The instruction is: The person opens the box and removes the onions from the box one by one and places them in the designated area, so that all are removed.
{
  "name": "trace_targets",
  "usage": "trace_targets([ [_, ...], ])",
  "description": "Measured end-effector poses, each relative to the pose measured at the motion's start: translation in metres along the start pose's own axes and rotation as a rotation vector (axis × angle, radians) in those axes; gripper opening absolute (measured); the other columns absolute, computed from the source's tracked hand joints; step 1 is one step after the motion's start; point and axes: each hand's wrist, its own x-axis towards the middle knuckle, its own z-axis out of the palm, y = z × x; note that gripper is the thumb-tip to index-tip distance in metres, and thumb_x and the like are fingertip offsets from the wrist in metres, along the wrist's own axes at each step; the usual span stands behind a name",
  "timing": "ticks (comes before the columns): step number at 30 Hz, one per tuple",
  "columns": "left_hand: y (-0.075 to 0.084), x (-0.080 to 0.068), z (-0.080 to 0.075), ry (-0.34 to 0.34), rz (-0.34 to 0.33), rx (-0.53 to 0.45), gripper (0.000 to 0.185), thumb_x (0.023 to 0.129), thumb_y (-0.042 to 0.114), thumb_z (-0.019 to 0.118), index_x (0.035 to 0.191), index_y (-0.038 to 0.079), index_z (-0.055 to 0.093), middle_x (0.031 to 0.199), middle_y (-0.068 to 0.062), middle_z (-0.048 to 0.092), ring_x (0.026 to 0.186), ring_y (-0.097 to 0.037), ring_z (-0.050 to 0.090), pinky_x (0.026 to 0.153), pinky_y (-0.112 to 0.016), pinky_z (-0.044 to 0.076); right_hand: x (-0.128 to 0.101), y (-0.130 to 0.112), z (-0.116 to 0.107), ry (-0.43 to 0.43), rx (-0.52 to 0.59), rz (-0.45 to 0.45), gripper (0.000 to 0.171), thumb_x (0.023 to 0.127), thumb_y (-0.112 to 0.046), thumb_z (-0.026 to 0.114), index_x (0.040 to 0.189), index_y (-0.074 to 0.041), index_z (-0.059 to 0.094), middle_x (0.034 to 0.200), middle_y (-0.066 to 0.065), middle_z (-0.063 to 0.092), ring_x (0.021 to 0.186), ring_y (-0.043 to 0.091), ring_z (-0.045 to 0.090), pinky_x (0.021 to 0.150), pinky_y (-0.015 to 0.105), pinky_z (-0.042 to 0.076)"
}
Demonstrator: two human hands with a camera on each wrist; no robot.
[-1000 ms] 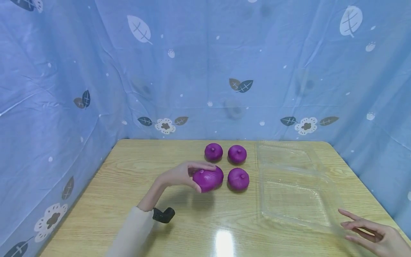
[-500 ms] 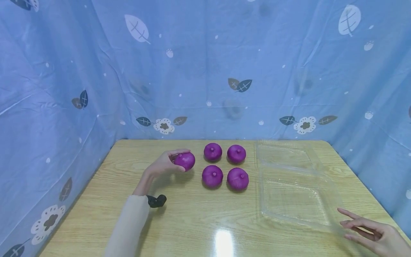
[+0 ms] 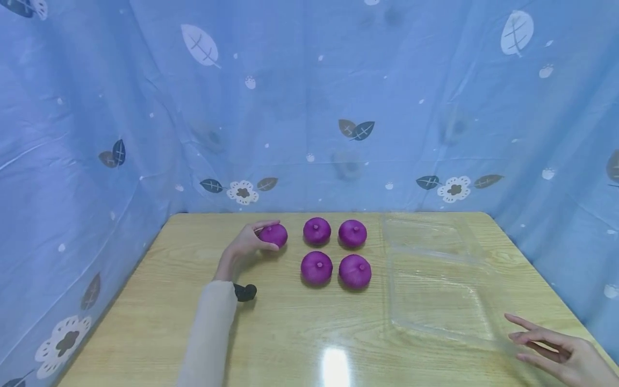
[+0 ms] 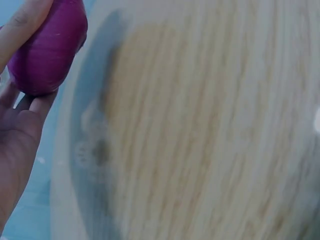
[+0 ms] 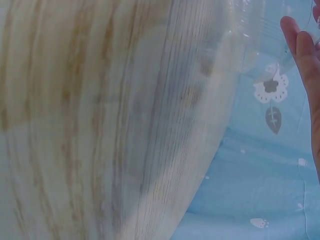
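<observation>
At the back left of the table, my left hand [image 3: 245,241] holds a purple onion [image 3: 274,236] between thumb and fingers. The left wrist view shows the same onion [image 4: 49,50] in the grasp, thumb on one side and fingers on the other. Right of it, two onions sit in a back row, one [image 3: 317,231] beside another [image 3: 352,233]. In front of those are two more, a left one [image 3: 316,267] and a right one [image 3: 355,271]. My right hand [image 3: 563,349] has loosely extended fingers, near the front right corner of a clear plastic container [image 3: 390,293]; contact cannot be told.
The container lies on the right side of the wooden table [image 3: 271,338], with two see-through sections, one behind the other. A blue patterned curtain [image 3: 309,97] closes off the back and both sides. A black wrist camera [image 3: 245,292] juts from the left sleeve.
My left hand has moved left and back from above the front-left onion, carrying its onion to the left of the back row and lower. The right hand has stayed put.
</observation>
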Motion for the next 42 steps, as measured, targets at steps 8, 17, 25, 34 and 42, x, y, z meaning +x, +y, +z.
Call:
trace_targets([
  [8, 0.000, 0.003, 0.007, 0.010, -0.009, 0.021, 0.074, 0.061, 0.015, 0.082, 0.128, 0.016, 0.051, 0.132, -0.004, 0.045, 0.114, -0.029, 0.046, 0.096, -0.043, 0.038, 0.002, -0.001, 0.001, -0.028, 0.052, -0.028, 0.033, 0.068, 0.023, 0.060, 0.100, 0.013, 0.056, 0.128, -0.007, 0.051, 0.113, 0.001, 0.048, 0.074, 0.021, 0.051],
  [17, 0.000, 0.010, 0.008, 0.002, -0.022, 0.068, 0.076, 0.059, 0.020, 0.082, 0.128, 0.022, 0.049, 0.133, -0.005, 0.042, 0.117, -0.030, 0.043, 0.098, -0.045, 0.035, 0.002, 0.000, 0.000, -0.035, 0.082, -0.061, 0.034, 0.067, 0.024, 0.060, 0.100, 0.014, 0.056, 0.129, -0.004, 0.050, 0.114, 0.004, 0.048, 0.074, 0.024, 0.051],
  [25, 0.003, 0.009, 0.007, -0.035, 0.024, 0.140, 0.085, 0.065, 0.013, 0.079, 0.138, 0.018, 0.036, 0.140, -0.011, 0.033, 0.120, -0.033, 0.039, 0.098, -0.045, 0.035, 0.002, -0.001, 0.000, -0.005, -0.004, -0.030, 0.034, 0.066, 0.022, 0.063, 0.098, 0.011, 0.057, 0.126, -0.007, 0.052, 0.111, 0.001, 0.049, 0.072, 0.022, 0.051],
  [34, 0.004, 0.004, 0.007, -0.053, 0.085, 0.159, 0.079, 0.073, 0.007, 0.072, 0.140, 0.014, 0.031, 0.141, -0.019, 0.030, 0.121, -0.039, 0.036, 0.100, -0.048, 0.032, 0.001, -0.001, 0.001, 0.028, -0.019, 0.001, 0.030, 0.068, 0.020, 0.063, 0.095, 0.008, 0.059, 0.120, -0.009, 0.056, 0.107, -0.001, 0.052, 0.070, 0.019, 0.052],
  [42, 0.001, 0.006, 0.008, 0.008, 0.037, 0.172, 0.079, 0.070, 0.013, 0.076, 0.138, 0.017, 0.036, 0.140, -0.014, 0.034, 0.122, -0.036, 0.038, 0.101, -0.046, 0.032, 0.002, 0.001, 0.000, 0.030, -0.003, 0.030, 0.029, 0.068, 0.020, 0.063, 0.095, 0.009, 0.059, 0.113, -0.007, 0.060, 0.104, -0.004, 0.053, 0.068, 0.020, 0.052],
])
